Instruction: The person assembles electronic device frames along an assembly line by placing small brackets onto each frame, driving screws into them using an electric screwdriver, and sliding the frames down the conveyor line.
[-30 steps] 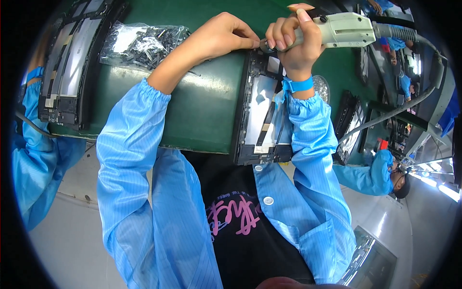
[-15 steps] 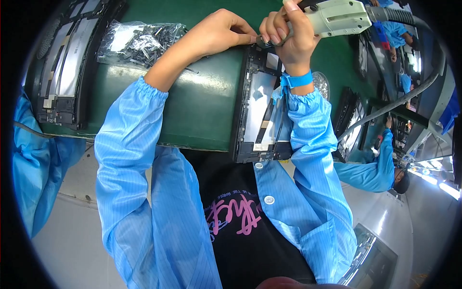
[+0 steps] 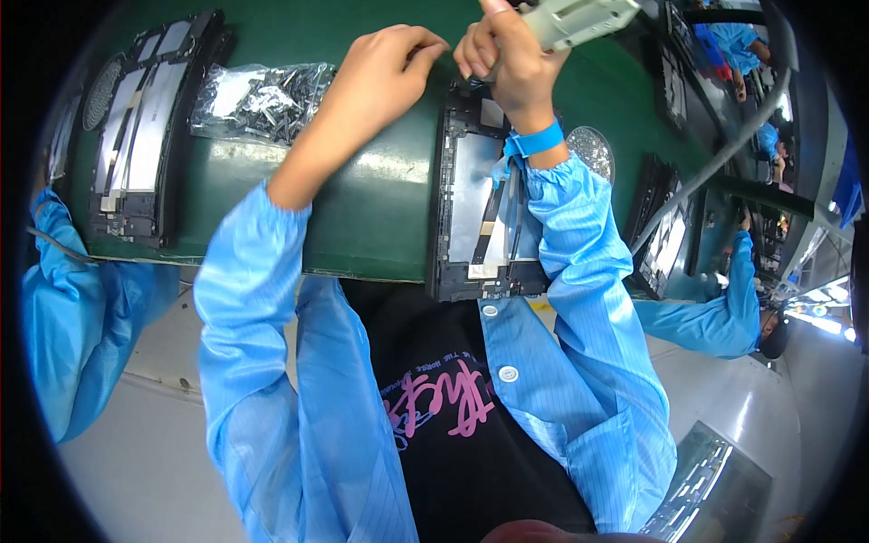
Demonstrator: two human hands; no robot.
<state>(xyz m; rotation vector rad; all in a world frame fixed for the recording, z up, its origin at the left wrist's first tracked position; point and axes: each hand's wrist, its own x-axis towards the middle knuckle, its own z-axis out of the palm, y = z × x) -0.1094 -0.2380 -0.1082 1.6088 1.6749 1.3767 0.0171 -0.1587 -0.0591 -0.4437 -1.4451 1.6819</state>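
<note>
The left arm (image 3: 258, 308) and right arm (image 3: 593, 299) both reach over the near edge of the table (image 3: 371, 217). The left hand (image 3: 387, 71) leans right, thumb tip close to its pointing finger. Near it, the right hand (image 3: 514, 65) curls its fingers.

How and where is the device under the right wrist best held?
Perhaps by the dark left edge of the device, coming from the left: that side is long and uncovered, while the right sleeve covers part of the opposite edge.
</note>
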